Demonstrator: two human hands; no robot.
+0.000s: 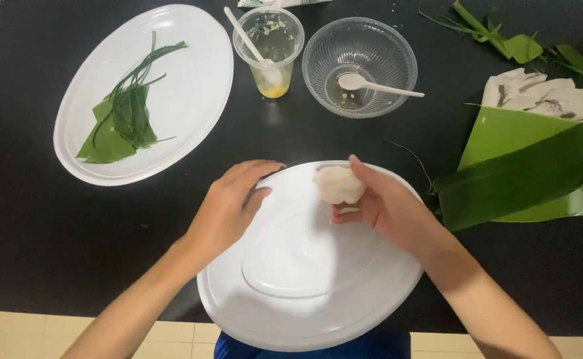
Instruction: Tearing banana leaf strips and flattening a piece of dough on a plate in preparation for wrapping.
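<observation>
A white oval plate (304,292) lies upside down at the table's near edge. My right hand (388,209) holds a pale lump of dough (338,184) over the plate's far part, fingers curled around it. My left hand (228,206) rests on the plate's left rim with fingers bent, holding nothing I can see.
A second white oval plate (192,80) at the far left carries folded green leaves and grass strips (122,116). A plastic cup with a spoon (271,50) and a clear bowl with a spoon (360,66) stand behind. Large banana leaves (530,173) and crumpled paper (544,96) lie at right.
</observation>
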